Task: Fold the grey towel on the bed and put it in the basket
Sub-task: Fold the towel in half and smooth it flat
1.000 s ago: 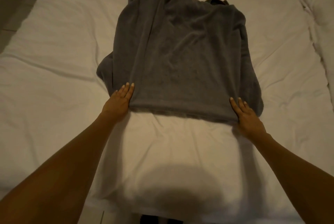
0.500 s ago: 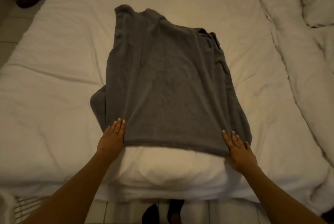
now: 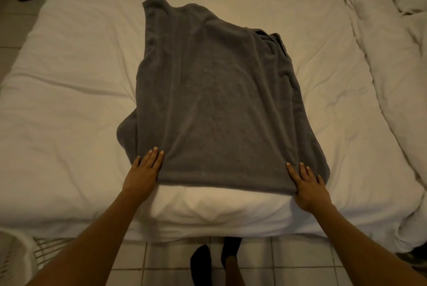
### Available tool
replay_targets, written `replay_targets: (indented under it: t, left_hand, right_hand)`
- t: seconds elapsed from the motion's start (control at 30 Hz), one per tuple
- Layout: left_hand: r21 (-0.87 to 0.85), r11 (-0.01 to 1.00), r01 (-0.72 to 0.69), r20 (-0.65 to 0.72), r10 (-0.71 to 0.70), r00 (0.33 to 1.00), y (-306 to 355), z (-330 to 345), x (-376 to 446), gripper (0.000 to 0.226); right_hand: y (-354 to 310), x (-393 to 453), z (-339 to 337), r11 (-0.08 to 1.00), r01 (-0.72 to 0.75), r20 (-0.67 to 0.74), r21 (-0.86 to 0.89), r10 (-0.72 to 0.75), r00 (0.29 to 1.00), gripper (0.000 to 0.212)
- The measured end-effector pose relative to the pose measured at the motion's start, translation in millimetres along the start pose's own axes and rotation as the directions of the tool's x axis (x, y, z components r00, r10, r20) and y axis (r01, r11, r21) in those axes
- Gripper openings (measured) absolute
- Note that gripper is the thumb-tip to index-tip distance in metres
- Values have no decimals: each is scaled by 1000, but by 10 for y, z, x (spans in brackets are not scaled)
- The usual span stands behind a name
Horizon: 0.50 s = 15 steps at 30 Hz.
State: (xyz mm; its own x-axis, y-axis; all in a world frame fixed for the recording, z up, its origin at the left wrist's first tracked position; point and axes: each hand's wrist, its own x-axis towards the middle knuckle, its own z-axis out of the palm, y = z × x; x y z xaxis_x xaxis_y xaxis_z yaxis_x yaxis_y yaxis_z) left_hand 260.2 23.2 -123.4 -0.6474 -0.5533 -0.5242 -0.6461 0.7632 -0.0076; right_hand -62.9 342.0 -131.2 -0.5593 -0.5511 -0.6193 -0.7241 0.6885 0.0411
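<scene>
Left hand (image 3: 145,171), right hand (image 3: 308,183) flat, fingers straight, on grey towel (image 3: 215,101); basket (image 3: 16,255) lower left.

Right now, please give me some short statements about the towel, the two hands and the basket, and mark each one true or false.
1. The grey towel lies on the white bed. True.
2. The left hand is lifting a corner of the towel high in the air. False: it rests flat, fingers straight, at the towel's near left corner.
3. The right hand rests with straight fingers at the towel's near right corner. True.
4. The towel is already in the basket. False: the white basket stands on the floor at the lower left, and no towel shows in the part in view.
5. The floor below the bed is tiled. True.
</scene>
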Motion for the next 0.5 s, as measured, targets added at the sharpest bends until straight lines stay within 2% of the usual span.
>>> replay_targets:
  t: [0.13,0.3,0.5]
  left_hand:
    - [-108,994,20,-85,-29,996,-171,-6,52,68]
    - [-109,993,38,-65,-45,997,-300,-141,140,65]
    - [-107,992,73,-89,-83,993,-298,-524,345,57]
  right_hand:
    - [24,15,-9,998,-13,-68,60,17,998,83]
    - [53,92,-158,998,-32,-92,58,37,995,73]
    - [45,285,-681,996,-62,-210,61,74,975,60]
